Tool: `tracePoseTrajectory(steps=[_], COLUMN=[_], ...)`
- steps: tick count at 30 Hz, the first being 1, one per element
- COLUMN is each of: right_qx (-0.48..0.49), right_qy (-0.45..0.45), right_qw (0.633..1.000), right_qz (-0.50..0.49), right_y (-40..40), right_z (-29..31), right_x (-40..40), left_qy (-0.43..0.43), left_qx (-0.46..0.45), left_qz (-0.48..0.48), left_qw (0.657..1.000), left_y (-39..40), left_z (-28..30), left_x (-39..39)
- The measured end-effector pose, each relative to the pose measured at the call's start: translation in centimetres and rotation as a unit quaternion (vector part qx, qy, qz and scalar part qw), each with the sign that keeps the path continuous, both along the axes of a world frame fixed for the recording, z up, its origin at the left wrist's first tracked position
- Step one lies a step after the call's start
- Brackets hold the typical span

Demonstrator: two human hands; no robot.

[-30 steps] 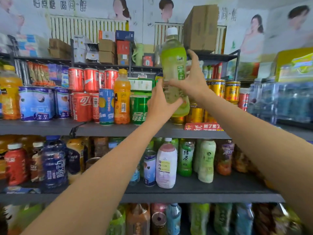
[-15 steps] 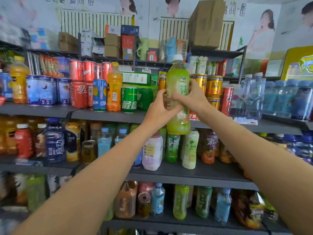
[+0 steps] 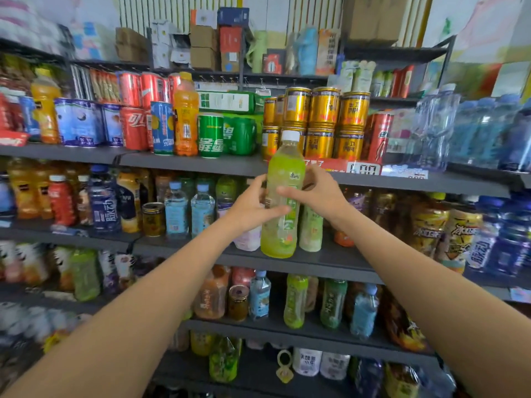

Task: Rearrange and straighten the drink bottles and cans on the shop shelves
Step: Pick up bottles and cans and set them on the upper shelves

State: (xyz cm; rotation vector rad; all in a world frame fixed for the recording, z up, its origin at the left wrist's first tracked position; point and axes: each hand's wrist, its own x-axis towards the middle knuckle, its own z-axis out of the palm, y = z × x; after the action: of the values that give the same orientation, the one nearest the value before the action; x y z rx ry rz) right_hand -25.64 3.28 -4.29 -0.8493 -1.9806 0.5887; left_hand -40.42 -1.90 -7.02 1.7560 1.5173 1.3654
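Bottle (image 3: 283,196) upright, cap up, in both hands.

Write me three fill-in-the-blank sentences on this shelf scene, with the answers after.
1. Both hands, left hand and right hand, hold one ____ bottle.
2. The bottle's cap is ____.
3. The stacked cans behind the cap are ____ in colour.

Answers: green; white; gold

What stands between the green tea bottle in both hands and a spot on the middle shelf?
Nothing visible blocks the front edge: the green tea bottle, held by the left hand and right hand, has its base at the middle shelf lip. Directly behind stand a pale green bottle and a pink-white bottle.
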Motion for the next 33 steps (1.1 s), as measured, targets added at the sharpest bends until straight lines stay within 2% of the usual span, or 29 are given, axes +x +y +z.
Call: tracePoseTrajectory(steps=[6,10,12,17,25,30,33], right_qx=[-0.005,-0.101,-0.114,-0.136,-0.082,-0.050,-0.055], right_qy=[-0.105,-0.153,-0.176,-0.157,-0.090,-0.044,0.012], right_qw=[0.994,0.981,0.977,0.976,0.978,0.979,0.985], right_qz=[0.024,0.065,0.047,-0.059,-0.168,-0.191,-0.162], right_y=[-0.7,1.2,2.3,5.5,7.7,7.3,7.0], right_z=[-4.5,-6.9,-7.6,-9.8,-12.0,-11.5,-10.7], right_x=[-3.4,-5.8,-6.9,-10.9,-16.2,-16.6,-16.5], left_qy=[0.049,0.045,0.035,0.039,0.040,0.040,0.045], left_qx=[-0.085,-0.116,-0.138,-0.160,-0.186,-0.186,-0.189], left_qz=[-0.025,0.036,0.065,0.074,-0.018,-0.058,-0.075], left_qw=[0.995,0.992,0.988,0.984,0.982,0.980,0.978], left_y=[-1.1,-0.8,-0.3,1.9,5.3,6.3,6.6], left_z=[-3.2,-6.0,-6.7,-6.8,-7.8,-7.9,-7.6], left_x=[-3.1,-6.9,-9.2,-14.9,-18.8,-19.1,-19.0])
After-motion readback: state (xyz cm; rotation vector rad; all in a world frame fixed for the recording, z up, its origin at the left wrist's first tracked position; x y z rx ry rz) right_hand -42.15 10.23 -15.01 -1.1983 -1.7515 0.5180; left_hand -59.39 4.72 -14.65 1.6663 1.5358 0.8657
